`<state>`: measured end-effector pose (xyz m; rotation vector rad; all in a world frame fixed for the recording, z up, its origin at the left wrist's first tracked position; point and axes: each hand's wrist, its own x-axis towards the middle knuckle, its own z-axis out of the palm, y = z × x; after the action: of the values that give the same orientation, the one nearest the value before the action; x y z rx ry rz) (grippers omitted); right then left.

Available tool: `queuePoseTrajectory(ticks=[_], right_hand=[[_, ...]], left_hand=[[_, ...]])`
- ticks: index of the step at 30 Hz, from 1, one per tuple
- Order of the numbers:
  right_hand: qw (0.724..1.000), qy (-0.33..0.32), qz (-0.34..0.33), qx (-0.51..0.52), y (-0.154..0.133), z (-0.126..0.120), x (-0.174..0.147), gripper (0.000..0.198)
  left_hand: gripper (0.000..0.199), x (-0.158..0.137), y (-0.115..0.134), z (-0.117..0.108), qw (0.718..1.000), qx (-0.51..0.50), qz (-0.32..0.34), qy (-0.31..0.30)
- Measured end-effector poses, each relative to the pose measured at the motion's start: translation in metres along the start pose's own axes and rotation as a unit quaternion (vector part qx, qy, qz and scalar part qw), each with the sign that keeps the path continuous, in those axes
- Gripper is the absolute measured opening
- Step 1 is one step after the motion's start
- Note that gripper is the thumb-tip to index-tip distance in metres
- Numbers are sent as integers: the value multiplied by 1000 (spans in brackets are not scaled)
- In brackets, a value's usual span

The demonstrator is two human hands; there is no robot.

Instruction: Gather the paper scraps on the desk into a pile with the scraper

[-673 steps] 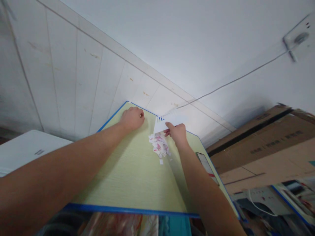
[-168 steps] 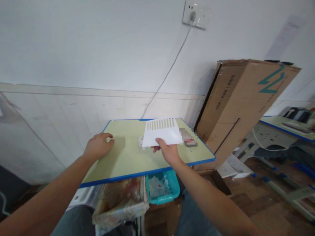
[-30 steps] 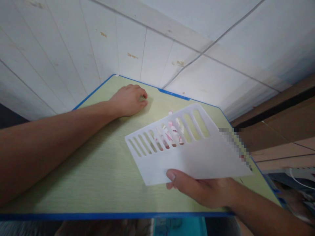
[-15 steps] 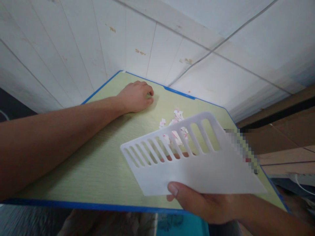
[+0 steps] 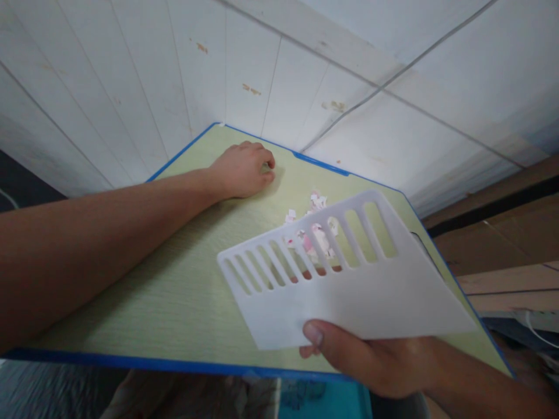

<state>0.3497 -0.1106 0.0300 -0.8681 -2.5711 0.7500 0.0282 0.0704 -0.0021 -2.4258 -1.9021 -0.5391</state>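
In my right hand is a white slotted plastic scraper, a flat slanted plate with a row of long openings along its far side. My thumb lies on its near face, and fingertips behind it show through some slots. Small white and pink paper scraps lie in a loose pile on the table beyond the scraper, partly seen through the slots. My left hand rests on the table left of the scraps, loosely curled, with a gap between thumb and forefinger and nothing visible in it.
The pale green table has a blue edge strip. White panelled walls meet its far sides, and a grey cable runs down one. Below the near edge is a teal object. Brown boards stand at the right.
The scraper in my right hand has shifted very slightly right and tilted a little. My left hand stays in place on the table, and the scraps look unmoved.
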Motion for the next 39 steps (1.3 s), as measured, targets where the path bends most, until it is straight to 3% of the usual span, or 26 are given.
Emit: queuePoseTrajectory(ticks=[2,6,8,15,22,28,32,39], right_hand=[[997,50,34,41,1,-5,3,33],[960,240,124,76,15,-12,14,47],[949,266,153,71,25,-13,18,48],[953,226,170,112,32,-11,23,44],[942,259,199,77,34,-10,27,45],[964,172,174,106,33,-12,29,45],[958,201,167,115,32,-13,28,44],[963,188,178,80,32,-13,29,45]], left_hand=[[48,1,-1,1,1000,-5,-3,4],[46,0,-4,2,1000,-19,11,19],[47,-1,-5,1,999,-22,16,24],[50,-3,-5,-1,999,-24,19,17],[48,-2,-7,1,999,-19,27,26],[48,-3,-5,0,999,-19,25,23],[48,-3,-5,0,999,-27,25,26],[50,-3,-5,-1,999,-25,29,22]])
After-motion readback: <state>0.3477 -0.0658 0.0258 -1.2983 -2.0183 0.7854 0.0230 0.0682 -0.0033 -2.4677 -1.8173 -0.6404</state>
